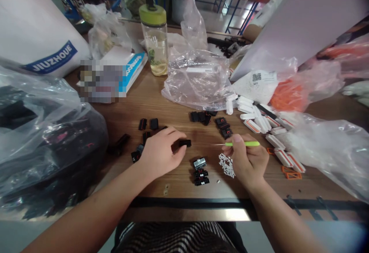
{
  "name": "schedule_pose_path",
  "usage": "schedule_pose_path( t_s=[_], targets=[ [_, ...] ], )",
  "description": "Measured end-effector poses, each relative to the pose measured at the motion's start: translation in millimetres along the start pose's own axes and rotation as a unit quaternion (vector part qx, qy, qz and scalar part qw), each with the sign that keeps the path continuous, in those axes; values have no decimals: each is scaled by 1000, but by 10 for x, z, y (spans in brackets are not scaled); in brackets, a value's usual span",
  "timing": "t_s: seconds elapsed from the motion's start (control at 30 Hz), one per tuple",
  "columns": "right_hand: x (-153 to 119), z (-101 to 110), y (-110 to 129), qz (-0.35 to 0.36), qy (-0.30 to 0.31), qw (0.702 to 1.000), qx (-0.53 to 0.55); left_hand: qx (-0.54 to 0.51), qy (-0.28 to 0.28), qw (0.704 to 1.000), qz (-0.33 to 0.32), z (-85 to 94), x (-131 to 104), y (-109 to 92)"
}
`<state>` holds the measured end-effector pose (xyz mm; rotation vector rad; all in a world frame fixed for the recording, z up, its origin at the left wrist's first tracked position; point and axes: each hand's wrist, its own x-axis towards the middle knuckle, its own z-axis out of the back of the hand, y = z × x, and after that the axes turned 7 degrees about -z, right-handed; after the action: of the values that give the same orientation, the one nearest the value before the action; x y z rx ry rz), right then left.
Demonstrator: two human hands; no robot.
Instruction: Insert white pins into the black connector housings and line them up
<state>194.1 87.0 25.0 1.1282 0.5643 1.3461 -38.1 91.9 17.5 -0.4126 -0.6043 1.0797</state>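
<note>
Between the thumb and fingers of my left hand [161, 149] is a small black connector housing [185, 143]. My right hand [249, 158] is closed around a needle pick [245, 143] with a lime-green handle, its thin metal tip pointing left toward the housing but apart from it. A heap of tiny white plastic pieces [226, 165] lies below the pick, partly under my right hand. Several black connectors [201, 174], some with white inserts, stand in a column between my forearms. More black housings [150, 124] lie beside and behind my left hand.
A big plastic bag of black parts [49, 149] sits at left. White and orange parts [259, 118] and clear bags [198, 80] spread across the right and back. A green-lidded bottle [154, 37] stands behind. The table's front edge [187, 203] has dark tape.
</note>
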Motion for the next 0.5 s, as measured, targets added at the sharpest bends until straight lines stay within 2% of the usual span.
schedule_pose_path(
  t_s=[0.07, 0.1, 0.27, 0.37, 0.5],
  targets=[
    [25, 1, -5, 12, -2, 1000, 1, 8, -38, 999, -32, -7, -41, -55],
    [30, 1, -3, 19, 1, 1000, -2, 5, -31, 998, -46, -29, -62, -95],
    [4, 5, 0, 35, 17, 999, -21, -13, 120, 991, -53, -167, -83, -229],
    [-16, 5, -17, 34, 21, 999, -17, -27, 151, 987, -53, -180, -53, -206],
    [-13, 2, -22, 37, 24, 999, -27, -44, 160, 984, -70, -148, -52, -189]
  ],
)
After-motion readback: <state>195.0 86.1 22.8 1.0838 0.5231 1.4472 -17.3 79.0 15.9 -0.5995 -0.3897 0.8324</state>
